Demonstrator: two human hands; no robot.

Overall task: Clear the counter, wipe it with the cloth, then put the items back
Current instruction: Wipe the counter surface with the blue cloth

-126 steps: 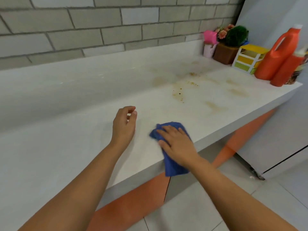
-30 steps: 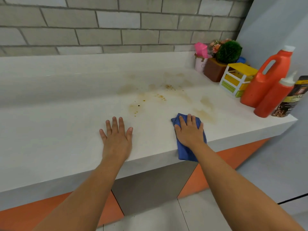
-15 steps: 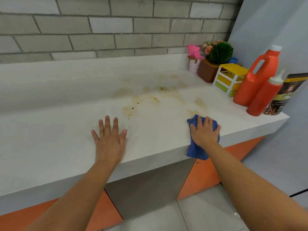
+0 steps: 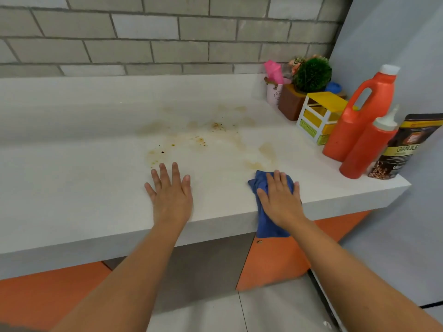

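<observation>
A blue cloth (image 4: 262, 226) lies at the front edge of the white counter (image 4: 84, 188) and hangs over it. My right hand (image 4: 280, 200) presses flat on the cloth with straight fingers. My left hand (image 4: 171, 195) rests flat on the bare counter to the left, fingers spread. Brown stains and crumbs (image 4: 201, 140) mark the counter beyond both hands. At the right end stand a large orange jug (image 4: 354, 121), an orange squeeze bottle (image 4: 366, 149), a dark granules pouch (image 4: 402, 149), a yellow drawer box (image 4: 318, 118), a potted plant (image 4: 309, 80) and a pink cup (image 4: 274, 87).
A grey brick wall (image 4: 167, 37) backs the counter. A pale blue wall (image 4: 395, 44) closes the right side. Orange cabinet doors (image 4: 271, 262) and a grey tiled floor (image 4: 215, 315) are below the counter edge.
My right hand slid the cloth rightward along the front edge, then a little back to the left. My left hand stays flat on the counter.
</observation>
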